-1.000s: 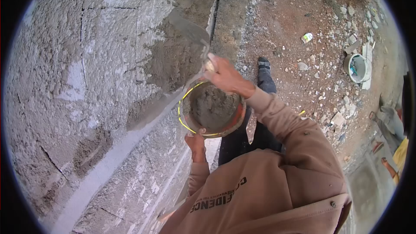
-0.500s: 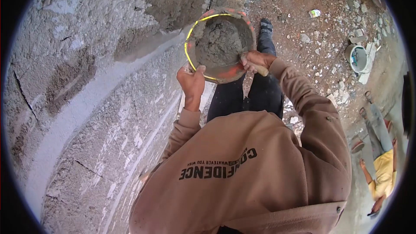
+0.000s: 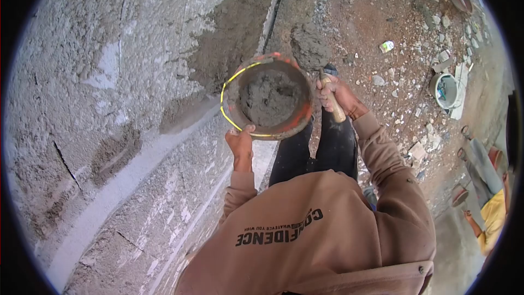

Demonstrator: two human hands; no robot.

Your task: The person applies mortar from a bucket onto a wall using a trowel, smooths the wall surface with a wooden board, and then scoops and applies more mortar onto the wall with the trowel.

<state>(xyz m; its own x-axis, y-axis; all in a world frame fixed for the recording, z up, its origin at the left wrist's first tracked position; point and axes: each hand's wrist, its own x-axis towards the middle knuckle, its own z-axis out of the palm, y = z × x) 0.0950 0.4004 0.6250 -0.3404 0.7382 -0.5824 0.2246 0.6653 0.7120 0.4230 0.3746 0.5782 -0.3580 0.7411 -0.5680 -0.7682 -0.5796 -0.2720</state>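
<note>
A round bucket (image 3: 297,123) with a yellow band on part of its rim holds grey wet mortar (image 3: 270,97). My left hand (image 3: 240,143) grips the near left of that rim, thumb over the edge. To the right of the bucket, my right hand (image 3: 337,95) is closed around the wooden handle of a trowel (image 3: 334,106). Beyond this hand the trowel's blade carries a heap of mortar (image 3: 310,46). On the left is a rough wall (image 3: 147,60) with a darker, damp patch of mortar (image 3: 224,38).
Rubble and stone chips (image 3: 393,76) litter the reddish ground at the right. A white bucket (image 3: 445,91) with things inside stands there beside a pale board (image 3: 461,90). Another person (image 3: 493,216) in a yellow top is at the far right, near a basin (image 3: 459,195).
The trowel has gone from the wall into the bucket and out to its right, now bearing mortar. My left hand keeps hold of the rim.
</note>
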